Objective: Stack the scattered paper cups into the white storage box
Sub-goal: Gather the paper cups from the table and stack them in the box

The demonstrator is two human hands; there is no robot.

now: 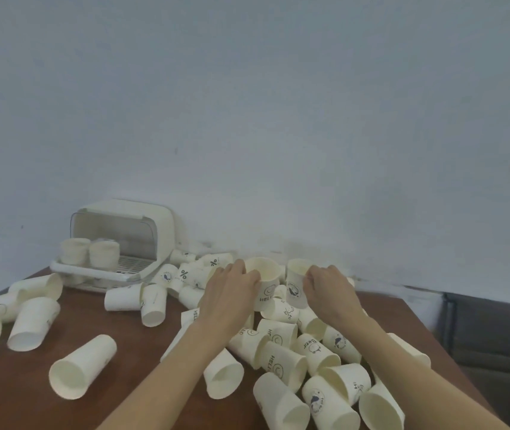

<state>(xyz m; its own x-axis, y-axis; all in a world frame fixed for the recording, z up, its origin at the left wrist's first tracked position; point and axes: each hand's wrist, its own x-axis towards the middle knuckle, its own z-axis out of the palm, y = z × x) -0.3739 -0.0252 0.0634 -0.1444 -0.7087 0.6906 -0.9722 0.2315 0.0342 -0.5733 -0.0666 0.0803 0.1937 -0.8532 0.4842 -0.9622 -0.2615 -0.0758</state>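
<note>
Holding one upright cup each, the left hand [232,282] grips the HELLO cup [264,285] and the right hand [329,285] the whale cup [295,283], fingers curled round them, probably to nest them. Box [129,237] stands open at the surface's far left corner; bare surface [129,342] lies between.

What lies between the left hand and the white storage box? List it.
In the head view, a cluster of paper cups lying on their sides, some printed with a percent sign, fills the stretch between the left hand and the white storage box.
</note>
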